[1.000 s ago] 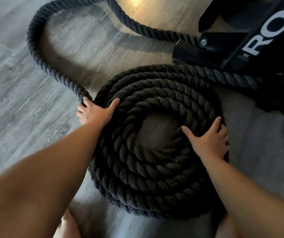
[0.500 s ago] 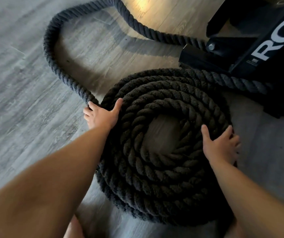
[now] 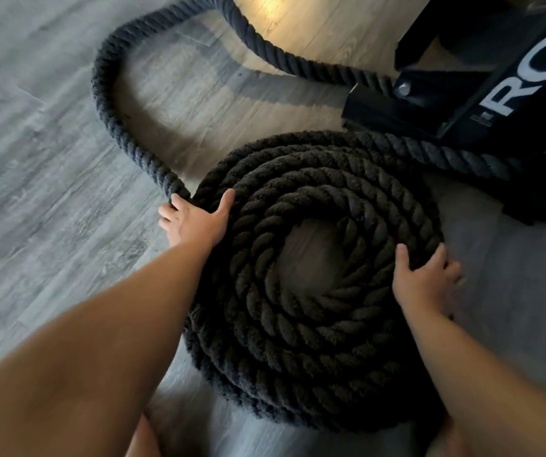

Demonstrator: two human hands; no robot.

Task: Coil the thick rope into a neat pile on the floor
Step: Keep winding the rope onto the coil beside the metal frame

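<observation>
Floor (image 3: 50, 225): one rope (image 3: 298, 341), two hands flat.

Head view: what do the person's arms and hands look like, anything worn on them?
Both arms are bare for as far as the frame shows, with no sleeves in sight. The left hand and right hand wear no gloves, and no rings, watch or wristbands are visible.

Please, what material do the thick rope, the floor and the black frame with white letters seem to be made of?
The rope: twisted strands with a fuzzy, matte, dark grey surface, so probably a woven fibre, natural or synthetic I cannot tell. The floor: grey planks with printed-looking wood grain and a soft sheen, likely laminate or vinyl. The black frame: flat, hard edges, a bolt and a slight gloss suggest painted metal.
</observation>
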